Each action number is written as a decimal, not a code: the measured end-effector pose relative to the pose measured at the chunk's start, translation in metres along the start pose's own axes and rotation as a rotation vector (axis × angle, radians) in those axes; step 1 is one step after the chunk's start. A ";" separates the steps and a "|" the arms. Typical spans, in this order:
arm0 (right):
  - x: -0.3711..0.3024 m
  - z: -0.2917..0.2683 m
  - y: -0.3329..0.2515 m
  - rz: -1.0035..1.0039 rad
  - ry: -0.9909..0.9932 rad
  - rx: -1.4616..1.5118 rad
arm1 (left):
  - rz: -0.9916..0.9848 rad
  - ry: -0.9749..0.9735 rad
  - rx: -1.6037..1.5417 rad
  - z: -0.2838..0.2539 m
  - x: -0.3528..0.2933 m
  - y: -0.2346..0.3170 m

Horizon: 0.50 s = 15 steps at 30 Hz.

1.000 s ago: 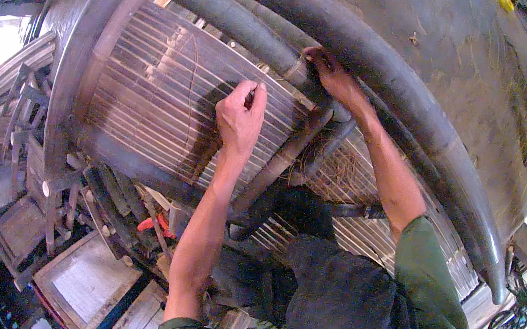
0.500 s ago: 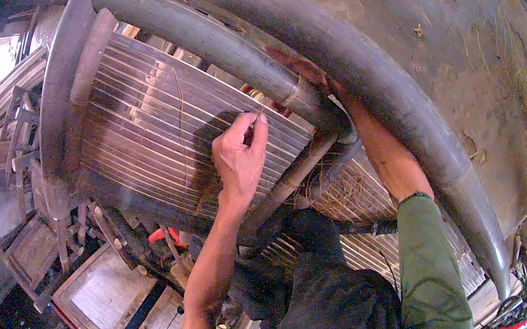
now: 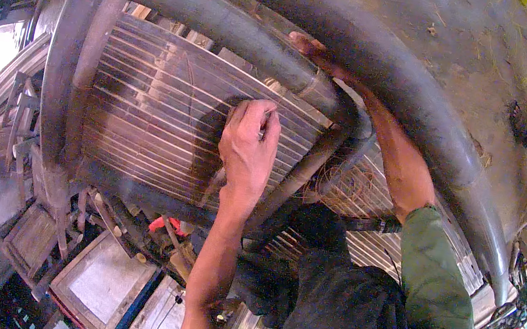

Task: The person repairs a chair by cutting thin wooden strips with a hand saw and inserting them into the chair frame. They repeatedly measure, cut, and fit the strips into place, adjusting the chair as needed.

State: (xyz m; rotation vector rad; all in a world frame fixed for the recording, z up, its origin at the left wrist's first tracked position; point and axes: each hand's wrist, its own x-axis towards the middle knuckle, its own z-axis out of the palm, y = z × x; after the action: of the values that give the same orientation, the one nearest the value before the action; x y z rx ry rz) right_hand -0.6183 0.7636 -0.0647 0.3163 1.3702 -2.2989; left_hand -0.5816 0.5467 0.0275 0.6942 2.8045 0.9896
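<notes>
A large bamboo furniture frame with thick dark poles lies before me, its flat panel of bamboo slats [image 3: 144,99] facing up. Just above the slats, near the inner bamboo pole [image 3: 223,26], my left hand [image 3: 251,135] is closed in a pinch; whatever is between the fingertips cannot be made out. My right arm passes between the inner pole and the thick outer bamboo pole [image 3: 387,67]. In that gap shows part of my right hand [image 3: 310,45], its fingers mostly hidden and blurred. A short crosspiece [image 3: 299,177] joins the frame to the right of my left hand.
A loose tangle of thin brown strands [image 3: 349,181] lies on the slats beyond the crosspiece. Small wooden frames and pale panels [image 3: 103,280] stand at lower left. A red object [image 3: 169,224] sits below the frame. Another person's foot [image 3: 521,125] shows at far right.
My left hand has shifted slightly right and turned, with its fingertips drawn in. My right hand has come up from beneath the inner pole into the gap. A foot has appeared at right.
</notes>
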 end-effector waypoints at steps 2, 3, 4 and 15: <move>0.000 0.000 -0.001 0.005 -0.002 0.002 | 0.076 0.043 0.079 -0.003 0.000 -0.003; 0.001 0.001 -0.001 0.018 -0.009 0.000 | 0.108 0.065 0.134 -0.005 0.000 -0.006; 0.005 0.001 -0.003 0.013 -0.016 0.004 | 0.137 0.087 0.190 -0.008 0.000 -0.009; 0.015 0.006 -0.009 0.043 -0.064 0.018 | 0.130 0.173 0.107 0.010 0.010 -0.027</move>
State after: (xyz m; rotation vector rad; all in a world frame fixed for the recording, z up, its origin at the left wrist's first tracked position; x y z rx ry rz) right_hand -0.6354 0.7577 -0.0612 0.2723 1.2998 -2.2674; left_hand -0.5983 0.5385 0.0040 0.8518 3.0146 0.9687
